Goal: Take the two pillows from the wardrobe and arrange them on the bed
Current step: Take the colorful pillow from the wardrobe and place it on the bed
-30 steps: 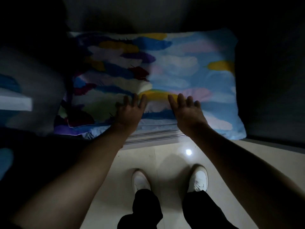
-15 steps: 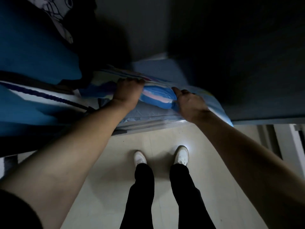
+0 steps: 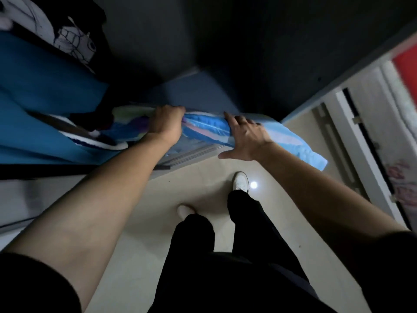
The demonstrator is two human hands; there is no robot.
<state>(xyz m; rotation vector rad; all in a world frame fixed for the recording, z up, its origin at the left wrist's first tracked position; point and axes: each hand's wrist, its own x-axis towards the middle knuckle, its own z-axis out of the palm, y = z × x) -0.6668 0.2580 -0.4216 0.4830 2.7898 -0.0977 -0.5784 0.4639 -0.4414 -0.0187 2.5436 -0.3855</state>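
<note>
A pillow (image 3: pixel 206 128) with a blue, pink and purple cloud print lies at the bottom of the dark wardrobe, seen edge-on, its right end (image 3: pixel 300 147) sticking out over the floor. My left hand (image 3: pixel 165 122) is closed over its top edge near the middle. My right hand (image 3: pixel 246 137) lies on the pillow further right, fingers over the top edge and thumb spread out below. A second pillow is not visible.
Blue hanging clothes (image 3: pixel 40 91) and a white printed garment (image 3: pixel 74 39) fill the wardrobe's left side. The sliding-door track (image 3: pixel 187 154) runs under the pillow. My feet in white shoes (image 3: pixel 241 181) stand on the beige tiled floor. A white frame (image 3: pixel 361 141) stands at the right.
My hands went from resting flat on the pillow's face to gripping its top edge. The pillow now shows edge-on and its right end sticks out of the wardrobe. My view has turned right.
</note>
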